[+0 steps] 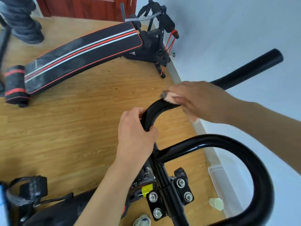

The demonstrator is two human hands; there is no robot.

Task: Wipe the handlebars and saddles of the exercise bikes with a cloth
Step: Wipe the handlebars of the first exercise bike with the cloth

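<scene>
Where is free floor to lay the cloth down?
The wood floor is bare between the sit-up bench and the left hand, which grips the handlebar. Crowded: below, around the pedal, the bolted clamp and the shoe.

We see our two forearms bare up to the left hand and the blurred right hand — and, lower down, a white-and-grey sneaker.

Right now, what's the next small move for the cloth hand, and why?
Probably slide the right hand with the cloth up the handlebar toward its far end. The cloth sits on the bend just above where the left hand grips the bar; the straight stretch beyond lies ahead of it.
</scene>
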